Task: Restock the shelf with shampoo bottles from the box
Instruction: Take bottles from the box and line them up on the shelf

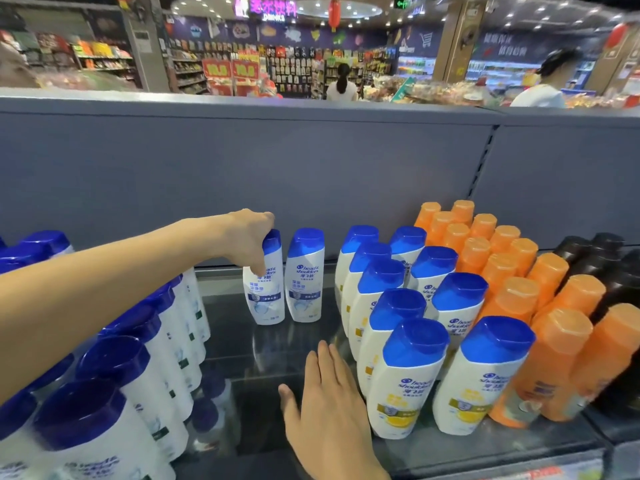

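My left hand (251, 242) reaches to the back of the dark shelf (242, 344) and grips the blue cap of a white shampoo bottle (266, 299), which stands upright there. A second bottle of the same kind (304, 277) stands just to its right. My right hand (330, 407) hovers flat over the front of the shelf with fingers apart and nothing in it, close beside the white bottles with yellow labels (405, 379). The box is out of view.
White bottles with dark blue caps (114, 386) fill the shelf's left side. Rows of orange bottles (502, 289) and black bottles (609, 271) stand on the right. A grey back panel (277, 168) rises behind. Two people stand in the far aisles.
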A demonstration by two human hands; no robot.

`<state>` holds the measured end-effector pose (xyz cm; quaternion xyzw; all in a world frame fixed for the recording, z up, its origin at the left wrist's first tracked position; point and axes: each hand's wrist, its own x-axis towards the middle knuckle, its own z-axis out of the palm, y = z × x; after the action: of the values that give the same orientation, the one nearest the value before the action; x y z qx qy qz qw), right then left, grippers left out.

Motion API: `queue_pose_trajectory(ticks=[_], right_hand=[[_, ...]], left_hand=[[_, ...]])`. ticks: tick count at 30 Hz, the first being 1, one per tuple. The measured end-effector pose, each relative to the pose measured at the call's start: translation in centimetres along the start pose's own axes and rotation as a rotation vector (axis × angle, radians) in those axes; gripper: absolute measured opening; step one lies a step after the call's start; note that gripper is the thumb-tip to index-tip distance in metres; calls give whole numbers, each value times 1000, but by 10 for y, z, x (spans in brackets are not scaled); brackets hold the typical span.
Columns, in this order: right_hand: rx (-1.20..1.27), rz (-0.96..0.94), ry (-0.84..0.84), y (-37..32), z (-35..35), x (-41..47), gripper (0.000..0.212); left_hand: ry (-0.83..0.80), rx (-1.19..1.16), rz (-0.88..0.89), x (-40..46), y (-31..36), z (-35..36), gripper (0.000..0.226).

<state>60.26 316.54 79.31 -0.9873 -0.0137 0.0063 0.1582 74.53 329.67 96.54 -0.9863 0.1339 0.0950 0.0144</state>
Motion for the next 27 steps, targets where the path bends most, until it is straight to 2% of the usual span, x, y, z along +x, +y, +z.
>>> queue_pose_trajectory(ticks=[3,4,6,9,13,17,19,22,24,27], right_hand=[[10,23,28,-2,-3,-1,96],[13,13,21,-3,-4,-3,94],[8,-82,38,-2,-3,-6,91],[104,-168,185,-5,-15,-11,69],[265,-328,275,-9,-21,-15,61],[421,-418,212,-18,-37,-33,65],[518,-478,261,-23,-46,-54,61],[664,-635,243,-28,-50,-100,54],[734,-750,176,-33,-39,-133,50],[682,-890,-28,-38,4,-179,49]], left_hand=[[43,68,19,-9,0,-6,54],[81,95,27,-15,0,-9,54],[174,127,43,-35,1,-18,58],[309,137,54,-75,3,-28,64],[376,72,-2,-127,18,-21,66],[552,90,-132,-183,32,0,68],[659,89,-210,-223,40,20,70],[750,72,-398,-292,53,69,67],[737,22,-553,-340,62,114,66],[553,-96,-798,-402,70,190,67]])
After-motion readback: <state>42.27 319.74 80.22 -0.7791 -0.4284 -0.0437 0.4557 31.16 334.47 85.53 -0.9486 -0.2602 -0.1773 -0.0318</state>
